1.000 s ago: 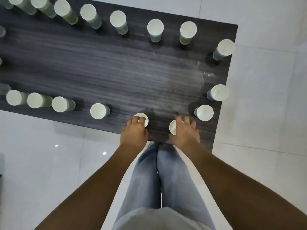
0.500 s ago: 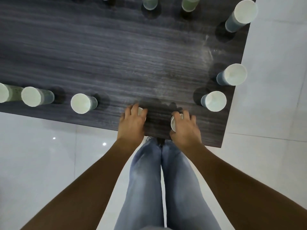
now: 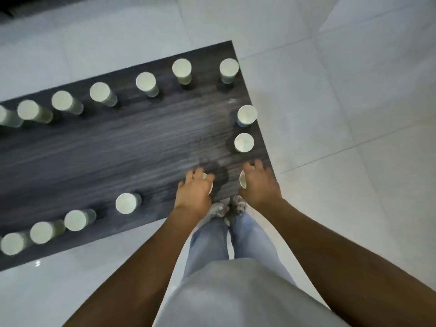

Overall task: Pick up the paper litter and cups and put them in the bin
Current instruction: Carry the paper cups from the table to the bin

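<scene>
Several white paper cups stand upright around the rim of a dark wood-grain table [image 3: 118, 147]. My left hand [image 3: 194, 193] grips one cup [image 3: 210, 186] at the table's near edge, its fingers curled over the rim. My right hand [image 3: 259, 185] grips another cup [image 3: 243, 179] at the near right corner. Both held cups are mostly hidden under my hands. Other cups stand close by, one [image 3: 244, 142] just beyond my right hand and one [image 3: 126, 203] to the left of my left hand. No bin or paper litter is in view.
A light tiled floor [image 3: 342, 114] surrounds the table on the right and far sides. My legs in pale jeans and my shoes [image 3: 226, 206] stand against the table's near edge. A row of cups [image 3: 146, 82] lines the far side.
The view has tilted and pulled back, so the table now lies diagonally with more floor visible. Both hands stay on the same two cups, fingers closed further round them.
</scene>
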The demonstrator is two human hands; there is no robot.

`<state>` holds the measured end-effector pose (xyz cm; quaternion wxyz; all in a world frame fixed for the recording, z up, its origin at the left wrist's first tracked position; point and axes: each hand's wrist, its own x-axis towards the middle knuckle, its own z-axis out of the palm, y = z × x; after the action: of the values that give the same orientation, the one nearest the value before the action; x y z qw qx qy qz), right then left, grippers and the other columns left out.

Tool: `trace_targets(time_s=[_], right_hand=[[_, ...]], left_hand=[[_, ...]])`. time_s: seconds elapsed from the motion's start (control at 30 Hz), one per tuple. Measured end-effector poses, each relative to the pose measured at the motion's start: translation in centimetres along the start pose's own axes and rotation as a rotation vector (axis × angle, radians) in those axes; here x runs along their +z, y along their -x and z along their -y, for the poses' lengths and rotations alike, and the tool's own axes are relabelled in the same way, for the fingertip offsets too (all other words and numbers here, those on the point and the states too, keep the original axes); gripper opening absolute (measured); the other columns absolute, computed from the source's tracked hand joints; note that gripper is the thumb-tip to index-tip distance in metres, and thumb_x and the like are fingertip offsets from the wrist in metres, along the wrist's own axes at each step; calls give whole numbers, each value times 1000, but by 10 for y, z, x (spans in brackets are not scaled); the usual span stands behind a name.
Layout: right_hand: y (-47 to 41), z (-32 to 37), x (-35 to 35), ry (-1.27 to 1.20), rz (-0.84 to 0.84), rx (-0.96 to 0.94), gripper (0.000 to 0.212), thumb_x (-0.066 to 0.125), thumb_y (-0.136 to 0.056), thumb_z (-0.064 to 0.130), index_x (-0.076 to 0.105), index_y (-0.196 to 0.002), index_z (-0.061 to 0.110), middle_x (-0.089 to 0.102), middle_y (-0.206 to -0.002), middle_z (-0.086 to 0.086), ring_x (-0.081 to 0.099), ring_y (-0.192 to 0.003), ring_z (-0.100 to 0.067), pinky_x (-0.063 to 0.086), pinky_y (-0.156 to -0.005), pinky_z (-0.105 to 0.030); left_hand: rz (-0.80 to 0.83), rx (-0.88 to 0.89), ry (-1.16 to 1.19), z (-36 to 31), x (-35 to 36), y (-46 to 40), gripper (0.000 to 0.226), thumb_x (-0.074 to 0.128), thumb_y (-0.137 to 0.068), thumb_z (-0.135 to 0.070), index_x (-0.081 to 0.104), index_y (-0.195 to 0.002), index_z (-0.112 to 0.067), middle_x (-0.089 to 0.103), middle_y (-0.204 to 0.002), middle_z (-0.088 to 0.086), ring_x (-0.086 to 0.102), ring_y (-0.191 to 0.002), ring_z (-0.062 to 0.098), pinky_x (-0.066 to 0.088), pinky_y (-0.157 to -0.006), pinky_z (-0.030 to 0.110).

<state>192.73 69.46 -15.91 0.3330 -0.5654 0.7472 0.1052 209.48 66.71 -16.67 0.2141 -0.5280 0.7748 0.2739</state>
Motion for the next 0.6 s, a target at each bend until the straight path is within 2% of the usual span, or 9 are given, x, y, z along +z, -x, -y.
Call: trace_targets(time_s=[0.27, 0.6], right_hand=[[108, -48, -33, -281, -193, 259, 52, 66, -83, 26, 45, -129, 17, 43, -129, -7, 43, -113, -30, 48, -80, -37], [253, -199, -32, -538, -410, 702, 53, 62, -82, 20, 43, -132, 20, 40, -129, -4, 39, -114, -28, 48, -74, -34]], left_hand=[[-1, 335, -263, -90, -55, 30, 50, 58, -86, -19, 43, -134, -22, 36, -139, 3, 31, -130, 26, 37, -102, 41], [18, 798, -525, -289, -43, 69, 47, 57, -86, -16, 48, -131, -22, 43, -132, 3, 38, -122, 25, 43, -89, 35]])
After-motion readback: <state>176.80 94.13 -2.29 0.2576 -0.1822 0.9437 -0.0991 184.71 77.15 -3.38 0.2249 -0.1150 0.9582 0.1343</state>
